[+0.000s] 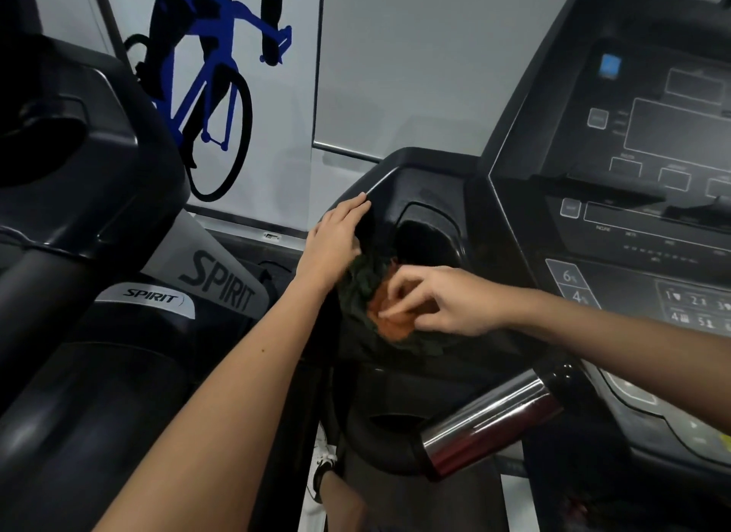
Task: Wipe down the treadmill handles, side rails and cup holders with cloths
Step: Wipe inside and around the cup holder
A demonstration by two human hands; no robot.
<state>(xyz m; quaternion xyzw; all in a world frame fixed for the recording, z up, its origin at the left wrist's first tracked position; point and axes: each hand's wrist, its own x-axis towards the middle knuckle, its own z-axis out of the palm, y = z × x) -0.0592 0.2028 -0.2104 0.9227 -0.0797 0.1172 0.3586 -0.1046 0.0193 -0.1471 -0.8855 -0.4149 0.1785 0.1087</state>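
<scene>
Step in hand, by my read: cup-holder wipe, L side of console. Black moulded plastic cup holder is a deep recess just beyond the R fingertips and just right of the L ones.

left hand: fingers straight and together, laid flat on the holder's outer rim. Holds nothing, looks like a brace. Heel of palm touches dark green crumpled cloth.

right hand: fingers curled, thumb + forefinger pinching rust-orange crumpled cloth, which lies on top of the green one. Both cloths sit on the ledge under the R fingers — short of the recess, not in it yet.

Shiny chrome cylindrical handle grip is well below the R wrist, nothing touching it.

Next, prob.: bunch the orange cloth, push it fwd into the recess, sweep wall + floor. Calls for a firm pinch so only one cloth comes — L fingers off the rim or used as brace. Can't tell if cloths are damp.
</scene>
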